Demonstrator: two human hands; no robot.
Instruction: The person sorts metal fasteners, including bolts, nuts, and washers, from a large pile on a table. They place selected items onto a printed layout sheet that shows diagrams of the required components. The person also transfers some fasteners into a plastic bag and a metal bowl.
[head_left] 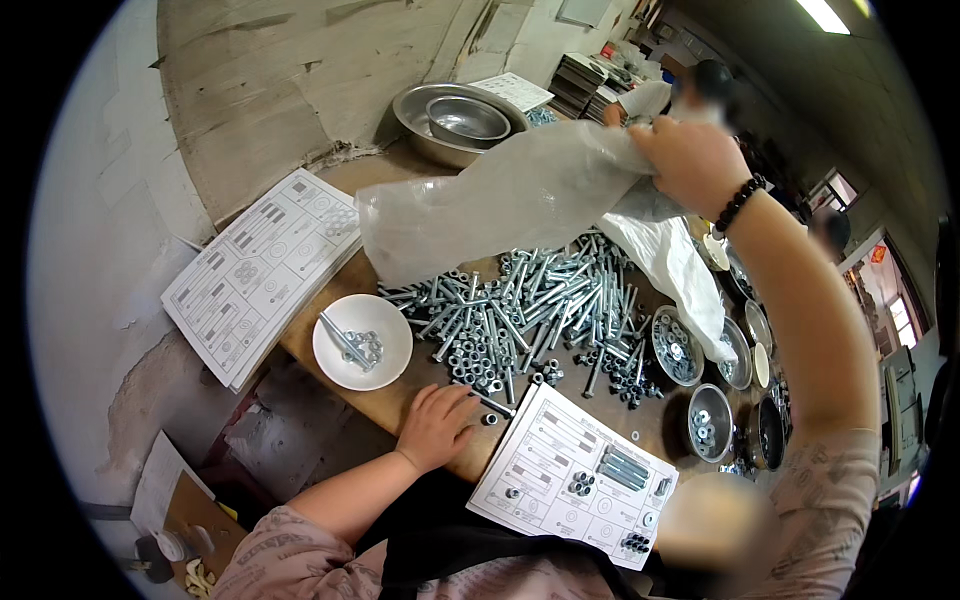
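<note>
My right hand [690,165] is raised at the upper right, its fingers closed on the gathered end of a translucent plastic bag [480,205]. The bag stretches left over the far side of a heap of silvery bolts [545,295] and nuts. My left hand [437,430] rests at the table's near edge, fingers stretched out. Its fingertips are by a single bolt [496,405] and a loose nut [489,420]. To its right, a printed parts sheet [545,440] carries several long bolts [622,468] and small groups of nuts [581,484].
A white bowl [329,366] with nuts and a bolt stands left of the heap. Printed sheets [262,275] lie farther left. Steel basins [408,108] sit at the back; metal bowls [709,388] line the right. White plastic [680,270] lies beside them. A person [705,90] is beyond.
</note>
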